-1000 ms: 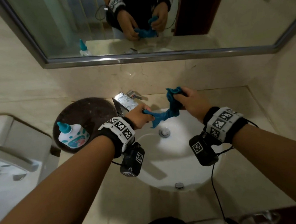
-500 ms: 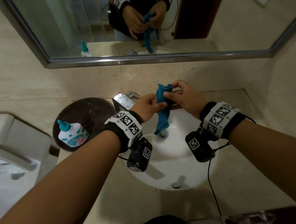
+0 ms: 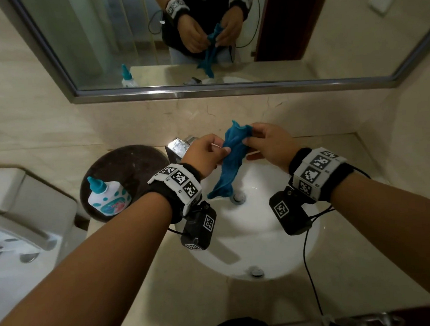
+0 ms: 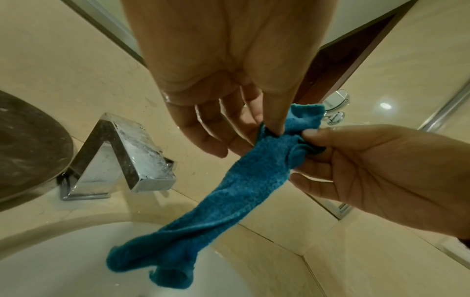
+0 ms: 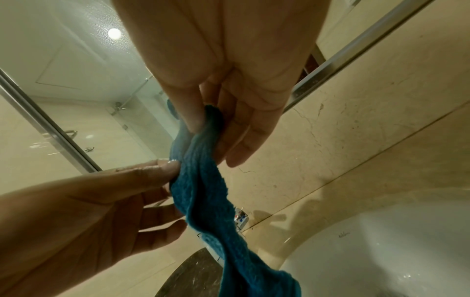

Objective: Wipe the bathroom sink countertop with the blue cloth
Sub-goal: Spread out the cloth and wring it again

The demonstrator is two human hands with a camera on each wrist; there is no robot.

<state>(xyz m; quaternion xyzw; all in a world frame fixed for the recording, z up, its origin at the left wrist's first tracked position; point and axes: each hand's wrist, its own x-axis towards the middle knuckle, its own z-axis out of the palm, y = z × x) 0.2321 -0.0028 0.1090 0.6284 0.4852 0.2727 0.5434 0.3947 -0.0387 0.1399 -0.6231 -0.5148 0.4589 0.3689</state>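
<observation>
The cloth (image 3: 230, 159) was stretched sideways; now it hangs long over the sink (image 3: 302, 253). Left hand (image 3: 203, 154) and right hand (image 3: 270, 144) both pinch its top. Surface (image 3: 353, 267) not wiped yet.

A second ago the cloth (image 3: 230, 159) stretched sideways between the hands; now both hands (image 3: 204, 154) (image 3: 270, 144) pinch its top close together, and it hangs bunched over the sink (image 3: 264, 248).
</observation>
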